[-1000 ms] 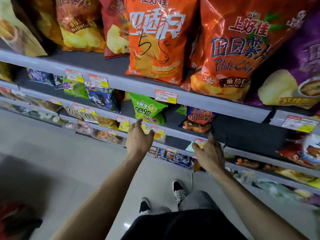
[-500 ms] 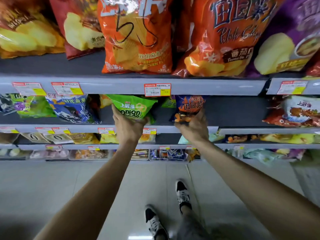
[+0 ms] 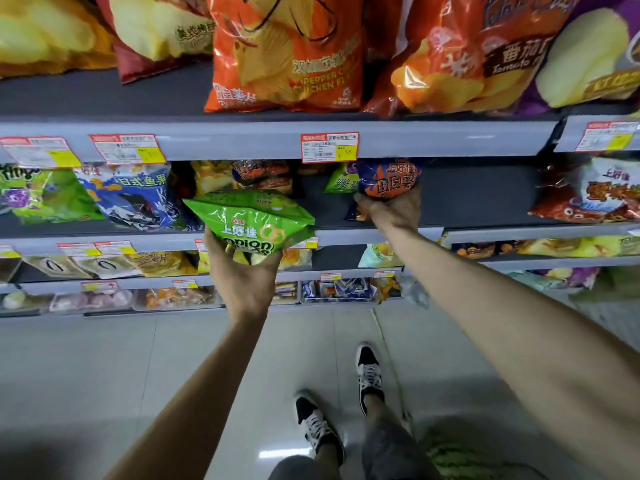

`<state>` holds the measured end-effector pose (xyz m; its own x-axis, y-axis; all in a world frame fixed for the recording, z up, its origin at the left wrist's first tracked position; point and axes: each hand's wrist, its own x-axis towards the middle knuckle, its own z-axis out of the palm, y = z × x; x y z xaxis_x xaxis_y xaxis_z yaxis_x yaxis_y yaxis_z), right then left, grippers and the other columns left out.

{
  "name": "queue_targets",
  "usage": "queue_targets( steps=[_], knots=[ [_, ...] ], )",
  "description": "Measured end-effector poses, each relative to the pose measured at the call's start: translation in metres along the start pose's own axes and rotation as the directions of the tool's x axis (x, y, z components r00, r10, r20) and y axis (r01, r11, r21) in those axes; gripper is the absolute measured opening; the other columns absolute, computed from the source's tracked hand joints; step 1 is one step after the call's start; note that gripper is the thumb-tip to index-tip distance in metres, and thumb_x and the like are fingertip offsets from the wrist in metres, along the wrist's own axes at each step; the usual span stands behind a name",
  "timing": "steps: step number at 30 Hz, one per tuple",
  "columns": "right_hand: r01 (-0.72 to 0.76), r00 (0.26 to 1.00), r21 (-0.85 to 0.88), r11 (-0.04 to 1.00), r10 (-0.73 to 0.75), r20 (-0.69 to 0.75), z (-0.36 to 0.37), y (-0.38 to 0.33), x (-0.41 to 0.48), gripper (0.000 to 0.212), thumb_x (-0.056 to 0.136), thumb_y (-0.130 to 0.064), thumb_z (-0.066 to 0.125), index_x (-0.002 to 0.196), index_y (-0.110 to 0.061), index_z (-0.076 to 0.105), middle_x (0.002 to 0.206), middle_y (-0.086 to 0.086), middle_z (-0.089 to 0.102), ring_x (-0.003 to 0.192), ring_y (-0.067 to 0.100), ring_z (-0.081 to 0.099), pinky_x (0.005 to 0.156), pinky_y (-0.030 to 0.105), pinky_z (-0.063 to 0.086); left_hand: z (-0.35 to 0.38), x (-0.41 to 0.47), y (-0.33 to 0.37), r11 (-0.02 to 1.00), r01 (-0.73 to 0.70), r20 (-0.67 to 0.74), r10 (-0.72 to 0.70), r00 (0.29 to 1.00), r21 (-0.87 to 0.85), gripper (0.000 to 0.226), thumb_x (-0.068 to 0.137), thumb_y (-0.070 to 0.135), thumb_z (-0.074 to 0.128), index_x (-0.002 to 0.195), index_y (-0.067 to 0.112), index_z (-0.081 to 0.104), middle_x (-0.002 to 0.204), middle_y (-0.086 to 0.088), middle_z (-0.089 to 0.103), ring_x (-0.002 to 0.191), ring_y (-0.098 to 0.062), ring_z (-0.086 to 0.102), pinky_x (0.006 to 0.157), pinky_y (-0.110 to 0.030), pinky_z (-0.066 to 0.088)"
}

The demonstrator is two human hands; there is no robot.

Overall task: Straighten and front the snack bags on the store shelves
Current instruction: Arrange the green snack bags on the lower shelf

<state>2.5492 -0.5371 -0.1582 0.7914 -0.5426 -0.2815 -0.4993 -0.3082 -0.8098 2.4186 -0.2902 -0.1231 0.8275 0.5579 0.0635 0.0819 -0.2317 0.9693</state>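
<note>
My left hand (image 3: 242, 275) grips the bottom of a green onion-ring bag (image 3: 254, 220), which hangs out past the front edge of the second shelf (image 3: 374, 233). My right hand (image 3: 391, 209) holds a small orange and blue chip bag (image 3: 389, 176) from below, standing on that same shelf. Behind and between them lie a yellow bag (image 3: 211, 174), another orange bag (image 3: 263, 173) and a small green bag (image 3: 341, 180).
Big orange chip bags (image 3: 287, 53) fill the top shelf, above a price tag (image 3: 329, 147). A blue fish-snack bag (image 3: 135, 195) and a green bag (image 3: 45, 195) sit left, a red and white bag (image 3: 592, 192) right. Lower shelves hold smaller snacks. My shoes (image 3: 369, 375) stand on grey floor.
Both hands rose from the lower shelf edge to the second shelf. The left took the green bag and drew it outward; the right closed under the orange and blue bag.
</note>
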Motion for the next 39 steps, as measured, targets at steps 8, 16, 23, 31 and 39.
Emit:
queue_targets(
  steps=[8, 16, 23, 31, 39],
  knots=[
    [0.047, 0.995, 0.054, 0.997, -0.042, -0.092, -0.004, -0.005, -0.038, 0.09, 0.054, -0.054, 0.088, 0.126, -0.018, 0.049, 0.12, 0.004, 0.066, 0.113, 0.029, 0.065, 0.097, 0.044, 0.056, -0.044, 0.007, -0.016, 0.999, 0.03, -0.064, -0.028, 0.998, 0.037, 0.096, 0.068, 0.013, 0.097, 0.148, 0.015, 0.044, 0.129, 0.009, 0.063, 0.115, -0.003, 0.063, 0.108, -0.035, 0.053],
    [0.169, 0.984, 0.102, 0.98, -0.163, -0.064, 0.082, -0.033, -0.114, 0.093, 0.059, -0.062, 0.09, 0.128, -0.016, 0.047, 0.121, 0.004, 0.061, 0.115, 0.028, 0.061, 0.092, 0.049, 0.057, -0.065, 0.007, -0.03, 0.995, 0.088, -0.046, -0.085, 0.995, 0.057, 0.101, 0.062, 0.036, 0.094, 0.145, 0.013, 0.043, 0.126, -0.003, 0.06, 0.112, -0.022, 0.06, 0.096, -0.027, 0.054],
    [0.035, 0.998, -0.166, 0.986, -0.026, 0.055, 0.129, -0.065, -0.138, 0.117, 0.065, -0.077, 0.081, 0.144, -0.008, 0.032, 0.141, 0.01, 0.041, 0.133, 0.033, 0.044, 0.108, 0.05, 0.039, -0.084, 0.005, -0.036, 0.995, 0.088, -0.085, -0.083, 0.993, 0.053, 0.1, 0.061, 0.032, 0.095, 0.146, 0.019, 0.045, 0.134, -0.004, 0.064, 0.116, -0.022, 0.065, 0.102, -0.034, 0.054],
    [0.22, 0.954, -0.237, 0.946, -0.158, 0.255, 0.11, -0.039, -0.127, 0.146, 0.058, -0.068, 0.091, 0.163, -0.012, 0.007, 0.148, 0.012, 0.031, 0.14, 0.034, 0.037, 0.11, 0.053, 0.038, -0.074, -0.003, -0.034, 0.992, 0.054, -0.012, -0.053, 0.999, 0.114, 0.083, 0.067, 0.012, 0.099, 0.131, 0.029, 0.048, 0.116, 0.016, 0.063, 0.104, 0.006, 0.062, 0.092, -0.015, 0.049],
    [0.292, 0.908, 0.081, 0.953, -0.303, 0.291, 0.047, 0.011, -0.12, 0.07, 0.094, -0.047, 0.071, 0.149, -0.013, 0.044, 0.141, 0.01, 0.039, 0.133, 0.03, 0.049, 0.107, 0.051, 0.047, -0.027, -0.036, -0.02, 0.981, 0.035, 0.193, -0.072, 0.978, 0.189, 0.097, 0.059, 0.038, 0.097, 0.143, 0.023, 0.049, 0.13, 0.001, 0.066, 0.117, -0.023, 0.065, 0.098, -0.053, 0.056]
  ],
)
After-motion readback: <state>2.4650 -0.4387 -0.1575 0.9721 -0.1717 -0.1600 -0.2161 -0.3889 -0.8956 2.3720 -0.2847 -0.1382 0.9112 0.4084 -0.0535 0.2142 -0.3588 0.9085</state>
